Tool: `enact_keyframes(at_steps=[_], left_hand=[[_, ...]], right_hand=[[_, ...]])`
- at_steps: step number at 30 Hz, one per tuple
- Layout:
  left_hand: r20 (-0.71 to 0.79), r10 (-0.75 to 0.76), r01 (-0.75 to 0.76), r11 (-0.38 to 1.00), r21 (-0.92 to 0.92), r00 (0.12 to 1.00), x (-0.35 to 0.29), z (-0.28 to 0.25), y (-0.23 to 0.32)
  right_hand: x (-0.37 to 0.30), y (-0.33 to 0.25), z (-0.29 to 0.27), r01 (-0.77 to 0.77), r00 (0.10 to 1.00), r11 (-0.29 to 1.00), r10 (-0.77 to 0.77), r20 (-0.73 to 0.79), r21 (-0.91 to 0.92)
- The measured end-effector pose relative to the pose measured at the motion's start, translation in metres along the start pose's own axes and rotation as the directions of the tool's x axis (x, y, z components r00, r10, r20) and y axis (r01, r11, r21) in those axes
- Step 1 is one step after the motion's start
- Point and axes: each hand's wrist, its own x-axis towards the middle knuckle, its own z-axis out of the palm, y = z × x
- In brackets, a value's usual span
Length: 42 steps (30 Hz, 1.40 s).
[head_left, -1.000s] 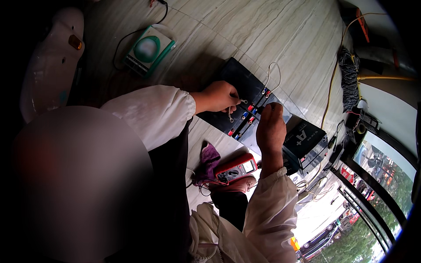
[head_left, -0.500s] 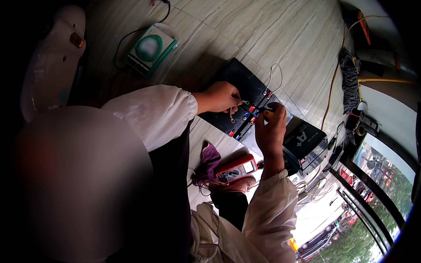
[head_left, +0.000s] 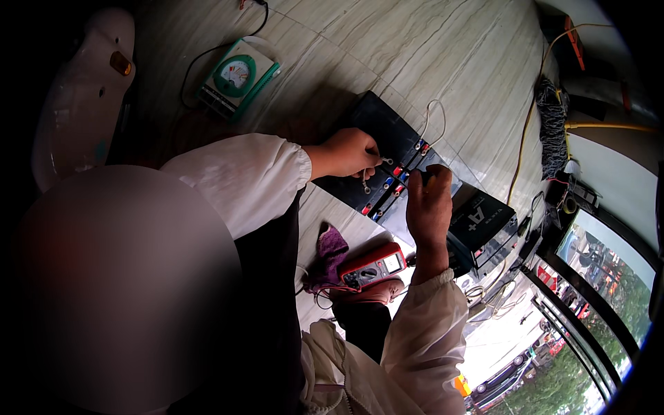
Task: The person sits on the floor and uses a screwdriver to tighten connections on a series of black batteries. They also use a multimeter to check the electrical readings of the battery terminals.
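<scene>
Above the batteries (head_left: 379,123), the right hand (head_left: 429,214) gripped a yellow handle (head_left: 429,185), less visible than before — probably turned — while the left hand (head_left: 351,153) pinched a ring-ended wire (head_left: 367,189).

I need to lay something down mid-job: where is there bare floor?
Bare floor lies between the green gauge and the black batteries; another patch lies between the white wire loop and yellow cord. Crowded: the terminals between left hand and right hand, and around the red multimeter and purple cloth.
</scene>
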Motion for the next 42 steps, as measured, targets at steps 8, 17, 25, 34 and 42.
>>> enact_keyframes(at_steps=[8,17,25,34,42], left_hand=[[0.008,0.013,-0.013,1.000,-0.006,1.000,0.001,0.001,0.000],[0.013,0.016,-0.017,1.000,0.021,1.000,0.003,0.000,-0.001],[0.010,0.009,-0.009,1.000,0.006,1.000,0.002,-0.001,-0.005],[0.014,0.018,-0.018,1.000,0.024,1.000,0.001,-0.002,-0.001],[0.005,0.015,-0.015,1.000,0.015,1.000,0.000,-0.002,-0.002]], right_hand=[[0.006,0.015,0.004,0.275,0.958,0.955,-0.282,-0.055,-0.114],[0.009,0.011,-0.002,0.202,0.979,0.974,-0.203,0.008,-0.105],[0.003,-0.002,-0.005,-0.242,0.954,0.963,0.259,0.154,-0.118],[-0.001,0.001,-0.003,-0.108,0.987,0.991,0.116,0.108,-0.076],[-0.003,-0.003,-0.001,-0.041,0.997,0.996,0.046,0.060,-0.079]])
